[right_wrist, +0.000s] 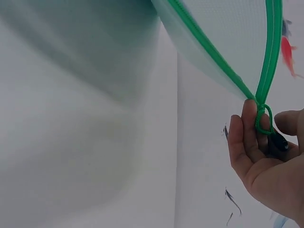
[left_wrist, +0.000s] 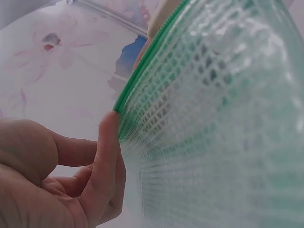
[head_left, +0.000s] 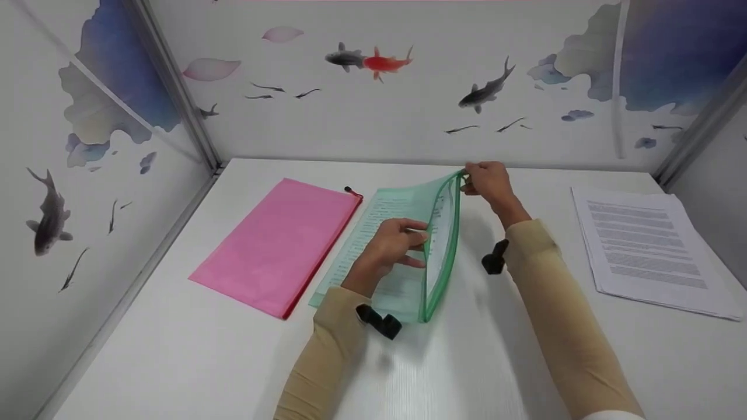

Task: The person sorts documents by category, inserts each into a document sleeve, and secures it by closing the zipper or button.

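Note:
A translucent green zipper pouch (head_left: 401,201) stands partly raised on the table with its zipped side parted, and printed paper shows inside. My left hand (head_left: 388,248) holds the near edge of the opening with its fingertips. In the left wrist view, those fingers (left_wrist: 108,156) meet the green zipper edge (left_wrist: 137,78). My right hand (head_left: 489,181) grips the far corner of the pouch. In the right wrist view, a green cord loop with a black zipper pull (right_wrist: 278,141) hangs at that corner, between the fingers and thumb.
A pink zipper pouch (head_left: 277,245) with a red zipper lies flat on the left. A stack of printed sheets (head_left: 650,245) lies on the right of the white table (head_left: 467,373). Behind rises a wall panel (head_left: 373,122) painted with fish, with side panels at left and right.

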{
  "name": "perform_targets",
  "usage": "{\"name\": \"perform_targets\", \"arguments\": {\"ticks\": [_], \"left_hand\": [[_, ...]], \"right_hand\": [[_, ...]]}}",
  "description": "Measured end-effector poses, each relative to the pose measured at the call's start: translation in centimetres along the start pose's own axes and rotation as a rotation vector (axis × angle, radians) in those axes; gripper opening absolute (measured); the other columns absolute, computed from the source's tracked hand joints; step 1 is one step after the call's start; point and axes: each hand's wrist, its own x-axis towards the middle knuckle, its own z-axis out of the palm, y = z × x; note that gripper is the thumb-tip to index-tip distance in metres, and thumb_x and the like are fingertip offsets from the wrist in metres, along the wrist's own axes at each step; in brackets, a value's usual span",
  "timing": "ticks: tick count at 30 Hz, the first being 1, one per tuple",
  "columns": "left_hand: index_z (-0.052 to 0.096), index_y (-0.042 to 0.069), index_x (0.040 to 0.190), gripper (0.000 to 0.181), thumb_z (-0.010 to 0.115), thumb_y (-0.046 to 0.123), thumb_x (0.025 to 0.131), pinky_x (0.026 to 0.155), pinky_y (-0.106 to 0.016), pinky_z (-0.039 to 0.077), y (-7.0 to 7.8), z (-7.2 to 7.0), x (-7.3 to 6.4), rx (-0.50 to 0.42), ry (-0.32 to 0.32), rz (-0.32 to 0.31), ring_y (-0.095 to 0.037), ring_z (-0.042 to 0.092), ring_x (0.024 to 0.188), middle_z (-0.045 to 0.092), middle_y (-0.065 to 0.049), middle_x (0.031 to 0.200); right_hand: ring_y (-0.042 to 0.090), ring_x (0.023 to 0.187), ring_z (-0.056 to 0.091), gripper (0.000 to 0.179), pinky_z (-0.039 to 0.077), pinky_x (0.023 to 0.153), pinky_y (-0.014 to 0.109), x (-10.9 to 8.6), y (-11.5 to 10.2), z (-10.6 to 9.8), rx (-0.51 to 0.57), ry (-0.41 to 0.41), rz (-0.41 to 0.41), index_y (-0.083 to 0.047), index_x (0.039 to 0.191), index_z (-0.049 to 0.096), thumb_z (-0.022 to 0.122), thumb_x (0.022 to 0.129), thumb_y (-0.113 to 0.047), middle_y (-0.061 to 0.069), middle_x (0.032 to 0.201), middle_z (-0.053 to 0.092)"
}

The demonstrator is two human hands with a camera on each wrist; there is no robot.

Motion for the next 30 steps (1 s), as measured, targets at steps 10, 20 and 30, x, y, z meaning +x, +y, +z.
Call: {"name": "perform_targets", "arguments": {"ticks": [10,20,30], "left_hand": [[0.065,0.009,0.125,0.027,0.060,0.010,0.099,0.070,-0.034,0.063,-0.1,0.5,0.3,0.008,-0.004,-0.004,-0.021,0.069,0.096,0.067,-0.009,0.114],[0.065,0.007,0.125,0.027,0.059,0.009,0.099,0.067,-0.032,0.063,-0.3,0.6,0.2,0.016,-0.024,-0.002,-0.021,0.068,0.095,0.066,-0.009,0.113],[0.067,0.005,0.121,0.024,0.061,0.007,0.098,0.063,-0.033,0.062,-0.6,0.9,0.4,0.056,-0.033,0.003,-0.020,0.065,0.091,0.064,-0.010,0.107]], "right_hand": [[0.006,0.063,0.065,0.026,0.060,0.068,0.020,-0.1,-0.2,-0.6,0.108,-0.002,0.142,0.001,0.104,0.060,0.053,0.101,-0.024,-0.001,0.075,0.059],[0.006,0.061,0.065,0.019,0.060,0.067,0.020,-0.1,-0.2,-0.7,0.187,-0.021,0.263,0.000,0.101,0.059,0.053,0.101,-0.018,-0.001,0.071,0.061],[0.007,0.067,0.067,0.023,0.061,0.077,0.023,-0.3,-0.5,-1.1,0.204,-0.103,0.254,0.002,0.113,0.058,0.054,0.101,-0.018,0.000,0.078,0.062]]}}
